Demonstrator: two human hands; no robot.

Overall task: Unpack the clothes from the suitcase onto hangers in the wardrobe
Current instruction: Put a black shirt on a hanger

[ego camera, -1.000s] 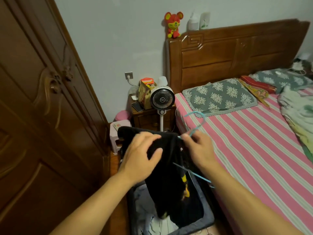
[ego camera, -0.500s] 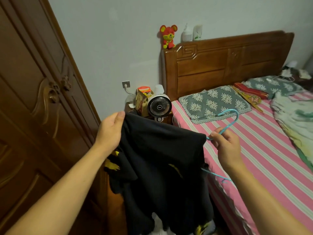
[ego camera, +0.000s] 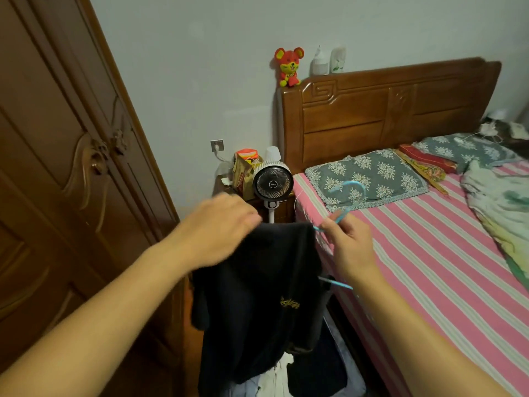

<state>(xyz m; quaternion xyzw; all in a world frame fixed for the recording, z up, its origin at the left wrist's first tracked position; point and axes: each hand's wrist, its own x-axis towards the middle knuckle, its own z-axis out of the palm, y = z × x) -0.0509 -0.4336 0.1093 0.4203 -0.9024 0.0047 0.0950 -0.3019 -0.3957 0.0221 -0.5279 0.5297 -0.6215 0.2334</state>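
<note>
A black garment (ego camera: 263, 293) with a small yellow mark hangs in front of me from a light blue hanger (ego camera: 347, 196). My right hand (ego camera: 349, 247) pinches the hanger just below its hook. My left hand (ego camera: 220, 224) lies over the garment's top left shoulder, fingers curled into the cloth; it is blurred. The open suitcase (ego camera: 337, 376) lies on the floor below, with white and pale clothes in it, mostly hidden by the garment. The brown wooden wardrobe (ego camera: 71, 167) stands at the left with its doors closed.
A bed with a pink striped sheet (ego camera: 429, 253) fills the right side, with pillows and a crumpled blanket (ego camera: 503, 207). A white standing fan (ego camera: 272, 184) and a cluttered bedside cabinet (ego camera: 229, 184) stand between wardrobe and bed. The gap holding the suitcase is narrow.
My left hand moved right, from the garment's spread left edge to its top near the hanger. The garment now hangs narrower. My right hand with the hanger shifted slightly left.
</note>
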